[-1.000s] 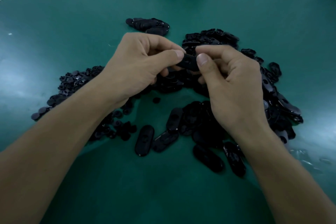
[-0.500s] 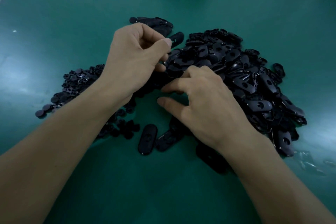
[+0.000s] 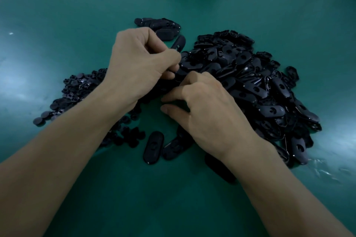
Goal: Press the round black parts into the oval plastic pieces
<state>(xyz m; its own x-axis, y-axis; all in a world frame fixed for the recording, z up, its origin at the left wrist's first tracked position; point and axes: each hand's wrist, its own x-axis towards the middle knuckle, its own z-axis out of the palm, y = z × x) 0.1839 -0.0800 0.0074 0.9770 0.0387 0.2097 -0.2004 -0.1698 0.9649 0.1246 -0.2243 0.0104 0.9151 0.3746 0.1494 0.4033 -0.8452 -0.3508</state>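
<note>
Right fingers — beside oval pieces

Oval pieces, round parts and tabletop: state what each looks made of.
Oval pieces: hard moulded plastic, glossy black; they show sharp glints. Round parts: black, duller, possibly rubber or plastic; too small to tell. Tabletop: smooth green mat or laminate, with soft sheen patches.

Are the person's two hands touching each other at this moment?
Apart. The head view shows a dark strip of black parts between the left hand and the right hand along their facing edges.
</note>
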